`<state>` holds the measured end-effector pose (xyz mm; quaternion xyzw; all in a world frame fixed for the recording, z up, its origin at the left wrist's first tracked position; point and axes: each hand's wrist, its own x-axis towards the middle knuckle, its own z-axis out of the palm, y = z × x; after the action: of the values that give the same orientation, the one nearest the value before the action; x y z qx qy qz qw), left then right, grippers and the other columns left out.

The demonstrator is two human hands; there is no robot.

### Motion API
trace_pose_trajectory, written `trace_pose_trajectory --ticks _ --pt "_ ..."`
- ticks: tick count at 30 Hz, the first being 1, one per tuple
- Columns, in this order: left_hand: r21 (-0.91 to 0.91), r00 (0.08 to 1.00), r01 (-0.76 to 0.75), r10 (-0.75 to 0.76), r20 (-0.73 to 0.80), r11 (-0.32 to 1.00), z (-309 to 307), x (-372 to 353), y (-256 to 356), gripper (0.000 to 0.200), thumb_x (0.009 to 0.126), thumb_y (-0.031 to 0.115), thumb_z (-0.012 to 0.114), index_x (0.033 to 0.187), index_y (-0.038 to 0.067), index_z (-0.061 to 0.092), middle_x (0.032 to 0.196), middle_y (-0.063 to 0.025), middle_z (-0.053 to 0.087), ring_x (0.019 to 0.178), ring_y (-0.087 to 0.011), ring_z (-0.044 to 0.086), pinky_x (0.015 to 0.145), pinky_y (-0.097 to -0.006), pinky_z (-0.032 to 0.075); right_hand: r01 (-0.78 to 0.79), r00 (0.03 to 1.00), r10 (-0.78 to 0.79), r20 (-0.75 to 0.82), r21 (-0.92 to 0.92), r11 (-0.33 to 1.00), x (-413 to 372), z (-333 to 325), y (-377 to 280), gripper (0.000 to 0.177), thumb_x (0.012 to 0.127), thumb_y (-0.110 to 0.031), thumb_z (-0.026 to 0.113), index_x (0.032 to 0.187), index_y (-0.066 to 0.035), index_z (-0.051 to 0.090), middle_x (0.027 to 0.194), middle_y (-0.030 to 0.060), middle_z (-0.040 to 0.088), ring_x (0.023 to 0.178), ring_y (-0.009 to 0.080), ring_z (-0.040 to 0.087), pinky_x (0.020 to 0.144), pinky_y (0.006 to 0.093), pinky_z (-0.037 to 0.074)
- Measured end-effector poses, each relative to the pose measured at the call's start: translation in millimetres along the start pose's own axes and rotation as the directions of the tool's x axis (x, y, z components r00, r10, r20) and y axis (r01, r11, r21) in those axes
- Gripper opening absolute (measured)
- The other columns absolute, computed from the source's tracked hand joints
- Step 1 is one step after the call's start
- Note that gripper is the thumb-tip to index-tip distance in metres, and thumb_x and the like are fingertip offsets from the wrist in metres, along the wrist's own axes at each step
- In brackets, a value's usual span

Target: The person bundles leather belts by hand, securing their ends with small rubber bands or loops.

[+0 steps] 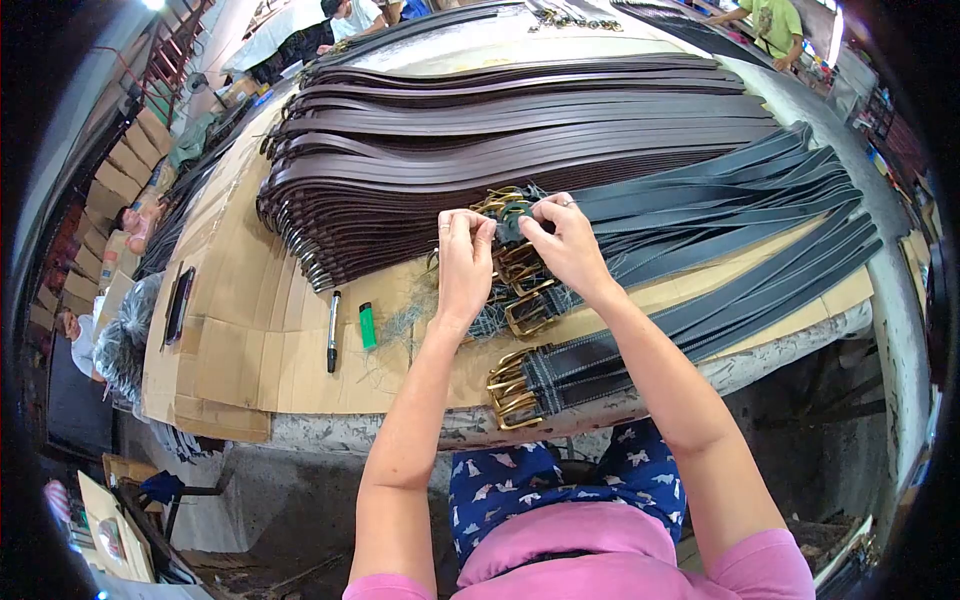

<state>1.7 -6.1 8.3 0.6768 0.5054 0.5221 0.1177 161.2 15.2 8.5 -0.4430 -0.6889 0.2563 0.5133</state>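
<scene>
My right hand [568, 250] is closed, thumb and fingers pinching the buckle end of a black belt [512, 222]. My left hand [465, 262] is closed just left of that end, fingertips pressed together; what they hold, if anything, is too small to make out. Under and around both hands lie more black belts [700, 200] with pale stitching and brass-coloured buckles [530, 312], their straps running to the right. Nearer my body is a separate bundle of black belts [590, 375], its buckles [512, 388] facing left. Loose thread ends [405, 320] lie beside my left wrist.
Behind my hands a large stack of dark brown belts [480, 140] covers the table. A green lighter [367, 326] and a marker pen [333, 332] lie on cardboard [240, 360] to the left, with a dark phone-like object [180, 305] farther out. Other people [775, 28] are around the table.
</scene>
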Motion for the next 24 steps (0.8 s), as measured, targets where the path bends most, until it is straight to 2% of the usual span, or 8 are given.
trace_pose_trajectory --ticks 4,8,14,15,18,19,22,24 --pt "-0.061 0.998 0.041 -0.037 0.060 0.997 -5 -4 3 0.017 0.097 0.013 0.056 0.092 -0.003 0.056 0.099 -0.0110 0.053 0.091 -0.0207 0.053 0.083 -0.0317 0.045 0.048 0.999 -0.046 -0.015 0.120 0.992 -2 -7 9 0.025 0.085 -0.016 0.066 0.078 0.006 0.057 0.084 0.0127 0.055 0.079 0.0227 0.054 0.067 0.0331 0.044" --pt "-0.156 0.993 0.083 -0.068 0.097 0.984 -9 -7 5 0.015 0.097 0.013 0.057 0.093 -0.002 0.058 0.102 -0.0097 0.055 0.095 -0.0178 0.054 0.086 -0.0296 0.045 0.127 0.992 -0.127 -0.012 0.141 0.982 -7 -13 11 0.022 0.086 -0.014 0.064 0.082 0.006 0.058 0.085 0.0114 0.055 0.079 0.0212 0.054 0.070 0.0326 0.044" --pt "-0.318 0.975 0.160 -0.100 0.197 0.934 -13 -9 1 0.016 0.092 0.012 0.063 0.093 -0.003 0.058 0.103 -0.0112 0.059 0.090 -0.0202 0.059 0.085 -0.0323 0.049 -0.119 0.989 0.138 -0.046 0.286 0.951 -15 -21 14 0.022 0.091 -0.014 0.062 0.084 0.006 0.058 0.087 0.0067 0.056 0.070 0.0103 0.051 0.063 0.0266 0.043" --pt "-0.327 0.967 0.184 -0.111 0.230 0.927 -13 -9 1 0.017 0.089 0.013 0.067 0.093 -0.002 0.058 0.103 -0.0114 0.060 0.090 -0.0217 0.059 0.087 -0.0337 0.048 -0.121 0.984 0.153 -0.087 0.295 0.948 -17 -22 14 0.022 0.093 -0.015 0.062 0.083 0.003 0.059 0.078 0.0000 0.054 0.063 0.0042 0.045 0.057 0.0239 0.038" --pt "-0.049 0.981 -0.113 0.120 0.150 0.992 -11 -5 10 0.025 0.078 0.016 0.075 0.093 0.001 0.060 0.103 -0.0123 0.062 0.094 -0.0269 0.059 0.093 -0.0398 0.046 -0.124 0.980 0.175 -0.089 0.414 0.902 -17 -23 26 0.019 0.094 -0.016 0.061 0.083 0.000 0.060 0.068 -0.0067 0.048 0.060 0.0010 0.038 0.052 0.0220 0.031" --pt "0.018 0.986 -0.107 0.103 0.134 0.994 -9 -6 16 0.034 0.070 0.018 0.080 0.095 0.002 0.064 0.104 -0.0118 0.061 0.101 -0.0299 0.056 0.094 -0.0423 0.043 -0.112 0.980 0.171 -0.103 0.426 0.898 -18 -21 30 0.018 0.094 -0.016 0.061 0.083 -0.001 0.060 0.067 -0.0079 0.047 0.059 0.0003 0.037 0.051 0.0217 0.030" --pt "0.265 0.966 -0.257 0.241 0.092 0.930 6 -3 16 0.039 0.069 0.018 0.082 0.101 0.003 0.067 0.106 -0.0114 0.062 0.102 -0.0289 0.055 0.090 -0.0390 0.045 -0.091 0.977 0.166 -0.130 0.454 0.886 -18 -16 31 0.018 0.095 -0.016 0.061 0.082 -0.003 0.060 0.064 -0.0102 0.044 0.058 -0.0010 0.034 0.049 0.0214 0.026" --pt "0.297 0.955 -0.296 0.289 0.070 0.908 13 0 17 0.028 0.069 0.016 0.081 0.093 0.004 0.072 0.104 -0.0097 0.063 0.102 -0.0280 0.054 0.088 -0.0382 0.044 -0.098 0.976 0.176 -0.129 0.461 0.882 -19 -17 32 0.019 0.095 -0.016 0.061 0.081 -0.003 0.060 0.064 -0.0099 0.044 0.057 -0.0010 0.033 0.049 0.0217 0.026"
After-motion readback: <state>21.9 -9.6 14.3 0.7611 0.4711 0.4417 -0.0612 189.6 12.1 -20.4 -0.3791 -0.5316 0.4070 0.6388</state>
